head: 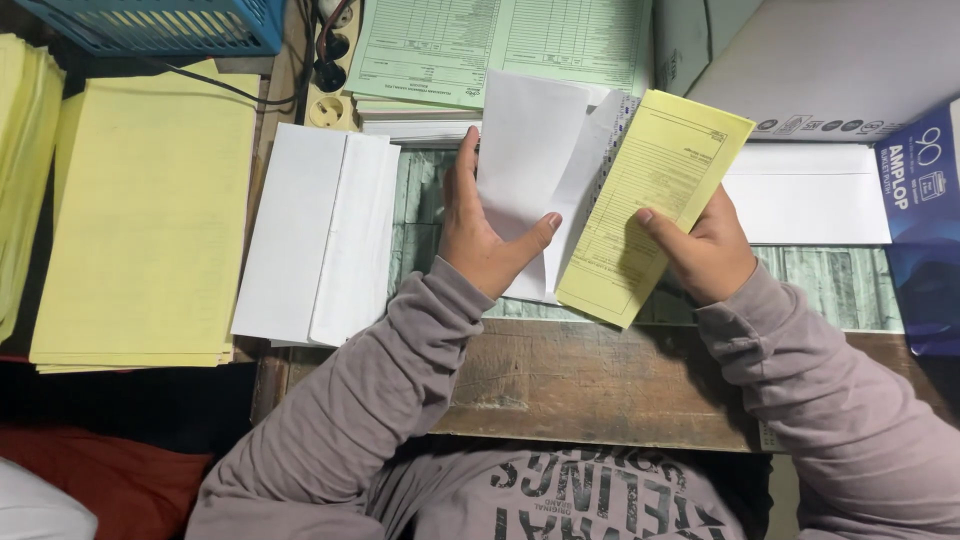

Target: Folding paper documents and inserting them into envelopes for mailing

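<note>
Between the hands: paper sorting at the bench (600, 380).
Left hand (480, 235) grips white envelope (525, 150); right hand (705, 250) pinches yellow form (650, 200). Recommend square alignment.

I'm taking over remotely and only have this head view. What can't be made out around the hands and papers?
- Left hand: its fingers lie behind the white envelope, so the grip is hidden.
- Right hand: only the thumb shows on the yellow form; the other fingers are beneath it.
- White sheet between envelope and form: mostly covered.
- Green forms: cut off by the top edge.
- Blue box: cut off by the right edge.
</note>
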